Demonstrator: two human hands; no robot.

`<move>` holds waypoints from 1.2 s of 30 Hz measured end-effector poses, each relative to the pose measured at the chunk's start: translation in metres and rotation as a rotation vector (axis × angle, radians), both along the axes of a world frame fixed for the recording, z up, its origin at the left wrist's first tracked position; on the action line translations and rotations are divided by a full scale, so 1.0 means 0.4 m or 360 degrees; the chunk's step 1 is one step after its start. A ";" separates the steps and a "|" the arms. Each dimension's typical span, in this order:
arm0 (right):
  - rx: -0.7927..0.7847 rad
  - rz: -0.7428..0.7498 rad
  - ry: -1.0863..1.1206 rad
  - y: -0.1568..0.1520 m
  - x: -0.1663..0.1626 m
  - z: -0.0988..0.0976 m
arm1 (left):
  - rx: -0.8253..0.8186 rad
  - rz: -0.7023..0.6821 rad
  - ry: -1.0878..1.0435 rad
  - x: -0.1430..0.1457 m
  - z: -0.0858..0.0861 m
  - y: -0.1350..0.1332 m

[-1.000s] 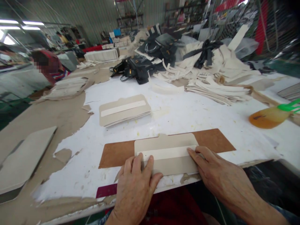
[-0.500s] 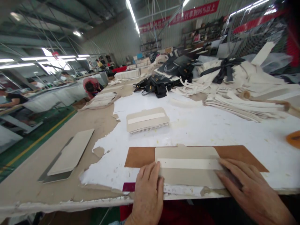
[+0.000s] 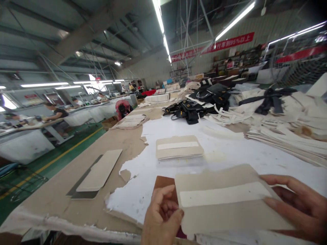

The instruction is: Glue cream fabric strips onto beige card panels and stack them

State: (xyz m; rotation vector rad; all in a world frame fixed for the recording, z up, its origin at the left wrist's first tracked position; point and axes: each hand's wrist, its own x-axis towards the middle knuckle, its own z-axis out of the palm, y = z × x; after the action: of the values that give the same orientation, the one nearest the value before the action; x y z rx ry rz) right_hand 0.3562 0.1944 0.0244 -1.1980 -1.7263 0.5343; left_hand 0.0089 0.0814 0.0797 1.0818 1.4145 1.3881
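I hold a grey card panel [image 3: 224, 211] with a white strip [image 3: 219, 196] glued along its middle, lifted off the table and tilted toward me. My left hand [image 3: 162, 219] pinches its left edge with thumb against curled fingers. My right hand [image 3: 298, 204] grips the right end, fingers above and below. A corner of the brown board [image 3: 163, 183] shows beneath the panel. Farther back on the white table [image 3: 230, 153] lies a stack of like panels [image 3: 178, 148] with a white strip on top.
Piles of cream strips [image 3: 286, 132] and black bags [image 3: 194, 107] fill the back right. A flat grey board [image 3: 99, 173] lies at the left on torn brown paper. Other people [image 3: 122, 109] work at tables to the left, across a green floor aisle.
Both hands went from pressing the panel flat on the brown board to gripping its ends and raising it. The view tilted upward and the orange bottle left the frame.
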 end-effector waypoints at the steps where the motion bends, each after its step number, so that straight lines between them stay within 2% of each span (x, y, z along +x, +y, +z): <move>1: -0.0234 0.0178 0.0196 0.040 -0.015 0.044 | -0.0026 0.0012 0.0016 -0.015 0.035 0.014; 3: -0.0495 0.0275 0.0372 0.125 -0.064 0.125 | -0.0067 0.0098 0.0140 -0.049 0.102 0.064; 5: -0.0556 0.0223 0.0391 0.208 -0.134 0.182 | -0.0069 0.0283 0.0377 -0.088 0.151 0.138; 7: -0.0503 0.0133 0.0352 0.284 -0.211 0.207 | -0.0084 0.0408 0.0475 -0.127 0.172 0.228; 11: -0.0375 0.0044 0.0215 0.404 -0.332 0.181 | -0.0139 0.0564 0.0607 -0.191 0.143 0.393; 14: -0.0329 -0.0050 0.0052 0.462 -0.377 0.136 | -0.0139 0.0627 0.0687 -0.223 0.100 0.461; 18: -0.0250 -0.0070 -0.0207 0.489 -0.374 0.081 | -0.0073 0.0585 0.0796 -0.261 0.053 0.470; 22: -0.0123 0.0039 -0.0409 0.470 -0.325 0.043 | -0.0026 0.0194 0.0898 -0.292 0.028 0.438; 24: -0.0053 0.0134 -0.0503 0.455 -0.305 0.031 | -0.0010 -0.0026 0.0940 -0.294 0.029 0.428; 27: 0.0033 0.0257 -0.0646 0.445 -0.299 0.022 | 0.0098 -0.0214 0.1026 -0.286 0.043 0.435; 30: 0.0058 0.0371 -0.0766 0.457 -0.318 0.024 | 0.0164 -0.0281 0.1123 -0.285 0.057 0.456; 36: 0.0038 0.0497 -0.0889 0.505 -0.339 0.039 | 0.0037 -0.0256 0.1240 -0.314 0.053 0.490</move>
State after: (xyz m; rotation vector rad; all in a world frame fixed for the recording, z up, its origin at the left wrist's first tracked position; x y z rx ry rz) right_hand 0.2204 0.3964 0.0401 -1.1312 -2.4131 0.3762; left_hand -0.1167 0.2773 0.1007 1.8252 1.7835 0.8883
